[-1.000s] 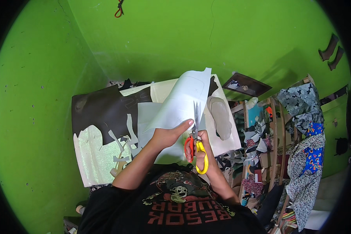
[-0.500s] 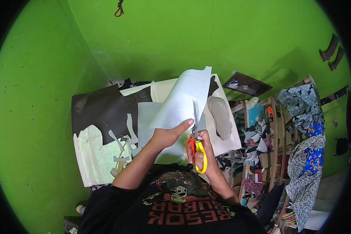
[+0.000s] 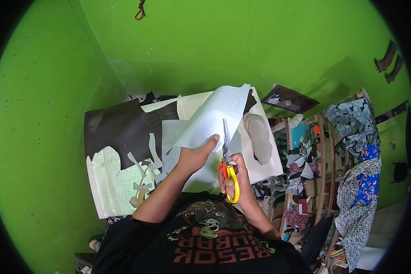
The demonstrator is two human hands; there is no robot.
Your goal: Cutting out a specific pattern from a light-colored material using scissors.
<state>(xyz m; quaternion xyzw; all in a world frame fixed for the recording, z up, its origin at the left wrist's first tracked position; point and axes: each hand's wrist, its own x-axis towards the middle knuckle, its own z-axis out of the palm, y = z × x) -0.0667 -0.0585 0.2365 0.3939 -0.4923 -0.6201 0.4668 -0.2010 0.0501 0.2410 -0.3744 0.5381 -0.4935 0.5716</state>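
My left hand (image 3: 195, 158) is closed on the lower edge of a large white sheet (image 3: 213, 112), its thumb pressed on top and the other fingers hidden underneath. The sheet is curved and lifted off the table, with faint drawn outlines on it. In my right hand (image 3: 241, 179) is a pair of scissors (image 3: 233, 185) with one yellow and one red handle loop. Their long metal blades point away from me, at the right part of the sheet just beyond my left thumb. Another pale sheet (image 3: 171, 128) lies flat beneath the lifted one.
A dark brown sheet (image 3: 114, 125) covers the table's left side, with cut scraps (image 3: 155, 153) beside it. Grey sole-shaped pieces (image 3: 259, 139) lie at the right on the cream table covering (image 3: 273, 165). A wooden rack (image 3: 325, 169) full of scraps and patterned cloth (image 3: 354, 125) stand further right.
The scissors have shifted slightly left, their blades now leaning left. The white sheet's top edge has dropped a little, and my left hand has moved slightly left.
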